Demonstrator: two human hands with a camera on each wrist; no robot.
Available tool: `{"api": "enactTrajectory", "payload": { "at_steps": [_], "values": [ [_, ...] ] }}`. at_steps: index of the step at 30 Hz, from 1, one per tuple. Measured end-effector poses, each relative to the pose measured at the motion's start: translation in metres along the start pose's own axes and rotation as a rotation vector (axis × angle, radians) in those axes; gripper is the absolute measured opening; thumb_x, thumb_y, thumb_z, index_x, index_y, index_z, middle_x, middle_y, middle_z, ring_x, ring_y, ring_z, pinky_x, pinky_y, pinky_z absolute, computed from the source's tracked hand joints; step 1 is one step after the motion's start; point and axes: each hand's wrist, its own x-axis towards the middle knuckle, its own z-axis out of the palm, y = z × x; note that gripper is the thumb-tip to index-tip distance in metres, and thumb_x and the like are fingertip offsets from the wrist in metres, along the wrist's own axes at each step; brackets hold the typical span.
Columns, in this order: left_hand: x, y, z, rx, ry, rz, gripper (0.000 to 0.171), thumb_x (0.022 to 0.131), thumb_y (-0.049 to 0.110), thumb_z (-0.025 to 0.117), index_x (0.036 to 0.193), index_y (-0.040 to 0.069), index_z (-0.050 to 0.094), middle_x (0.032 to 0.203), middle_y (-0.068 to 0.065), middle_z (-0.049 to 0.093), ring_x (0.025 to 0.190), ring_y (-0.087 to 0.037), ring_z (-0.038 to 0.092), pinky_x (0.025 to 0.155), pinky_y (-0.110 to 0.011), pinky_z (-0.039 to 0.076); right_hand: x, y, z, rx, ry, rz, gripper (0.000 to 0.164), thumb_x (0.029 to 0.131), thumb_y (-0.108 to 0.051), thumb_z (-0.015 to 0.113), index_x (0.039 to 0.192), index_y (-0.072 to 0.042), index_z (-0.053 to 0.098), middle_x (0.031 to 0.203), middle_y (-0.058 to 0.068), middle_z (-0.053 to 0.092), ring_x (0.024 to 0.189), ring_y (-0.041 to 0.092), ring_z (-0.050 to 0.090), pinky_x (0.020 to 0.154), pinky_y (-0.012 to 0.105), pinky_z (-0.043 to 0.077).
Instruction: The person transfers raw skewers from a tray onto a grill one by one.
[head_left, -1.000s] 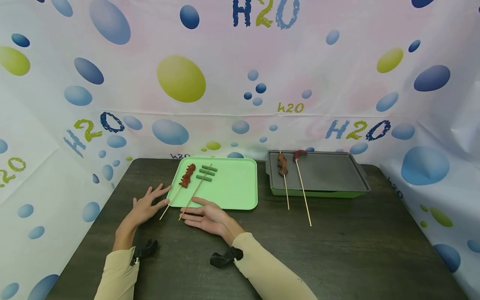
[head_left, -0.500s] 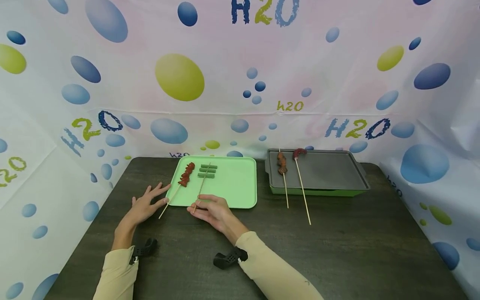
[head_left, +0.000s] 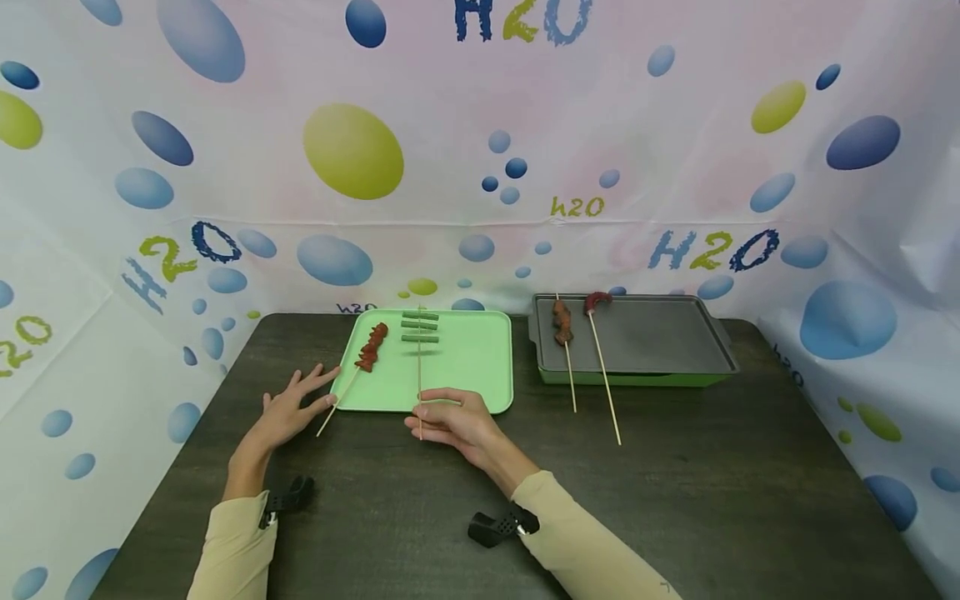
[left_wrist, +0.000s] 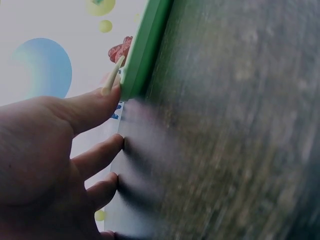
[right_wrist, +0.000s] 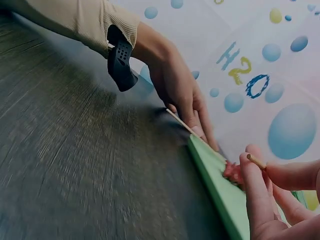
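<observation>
My right hand point(head_left: 468, 427) pinches the stick of a skewer of green vegetable pieces point(head_left: 419, 338) between thumb and fingers; the skewer points away from me over the light green tray point(head_left: 472, 362). In the right wrist view the blunt end of this stick point(right_wrist: 256, 161) pokes out past the fingers. My left hand point(head_left: 287, 418), fingers spread, rests at the tray's near left corner, its thumb by the tray's green edge point(left_wrist: 145, 55) in the left wrist view. A skewer of red meat pieces point(head_left: 372, 347) lies on the tray's left side, its stick reaching past the near edge beside the left hand.
Right of the tray stands a grey griddle plate point(head_left: 660, 333) on a green base. Across its left part lie a skewer with brown meat point(head_left: 562, 322) and one with a curled dark red piece point(head_left: 597, 301), sticks jutting over the near edge. A patterned sheet point(head_left: 480, 125) hangs behind the table.
My right hand has closed its fingers on the green vegetable skewer and moved it right, turning it from slanted to nearly straight away from me. The left hand has stayed in place.
</observation>
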Motion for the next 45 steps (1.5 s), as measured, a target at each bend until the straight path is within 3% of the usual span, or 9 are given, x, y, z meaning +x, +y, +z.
{"api": "enactTrajectory", "payload": {
  "at_steps": [5, 11, 23, 34, 45],
  "values": [
    [-0.003, -0.002, 0.000, -0.004, -0.001, -0.009, 0.064, 0.106, 0.033, 0.059, 0.159, 0.005, 0.037, 0.166, -0.031, 0.014, 0.149, -0.059, -0.005, 0.099, -0.086, -0.013, -0.019, -0.011, -0.007, -0.065, -0.024, -0.042, 0.045, 0.096, 0.002, 0.067, 0.140, 0.009, 0.056, 0.125, 0.035, 0.064, 0.092, 0.023, 0.076, 0.085, 0.039, 0.060],
    [-0.003, -0.002, 0.000, -0.002, 0.000, -0.015, 0.064, 0.106, 0.033, 0.059, 0.159, 0.005, 0.037, 0.165, -0.031, 0.016, 0.149, -0.059, -0.004, 0.100, -0.086, -0.012, -0.045, -0.028, -0.020, -0.135, 0.004, -0.090, 0.039, 0.096, 0.001, 0.068, 0.134, 0.005, 0.062, 0.109, 0.018, 0.074, 0.089, 0.022, 0.077, 0.081, 0.040, 0.061],
    [0.001, 0.002, 0.000, 0.026, 0.009, -0.004, 0.063, 0.105, 0.033, 0.060, 0.157, 0.004, 0.041, 0.164, -0.032, 0.019, 0.149, -0.059, 0.001, 0.101, -0.086, -0.008, -0.095, -0.065, -0.062, -0.295, 0.092, -0.220, 0.045, 0.096, -0.004, 0.071, 0.136, 0.011, 0.058, 0.107, 0.016, 0.071, 0.091, 0.023, 0.076, 0.080, 0.047, 0.061],
    [0.000, 0.002, 0.000, 0.042, 0.010, -0.022, 0.063, 0.105, 0.035, 0.060, 0.157, 0.005, 0.041, 0.164, -0.031, 0.020, 0.149, -0.060, 0.002, 0.100, -0.087, -0.007, -0.125, -0.094, -0.108, -0.377, 0.232, -0.270, 0.049, 0.098, -0.007, 0.071, 0.140, 0.012, 0.055, 0.108, 0.009, 0.075, 0.096, 0.021, 0.074, 0.077, 0.039, 0.062],
    [-0.001, 0.002, 0.000, 0.027, 0.018, -0.019, 0.063, 0.105, 0.035, 0.060, 0.157, 0.005, 0.042, 0.165, -0.030, 0.020, 0.150, -0.058, 0.002, 0.101, -0.086, -0.007, -0.142, -0.112, -0.154, -0.404, 0.248, -0.340, 0.041, 0.098, -0.005, 0.070, 0.136, 0.008, 0.061, 0.105, 0.004, 0.077, 0.093, 0.017, 0.075, 0.076, 0.037, 0.061]
  ]
}}
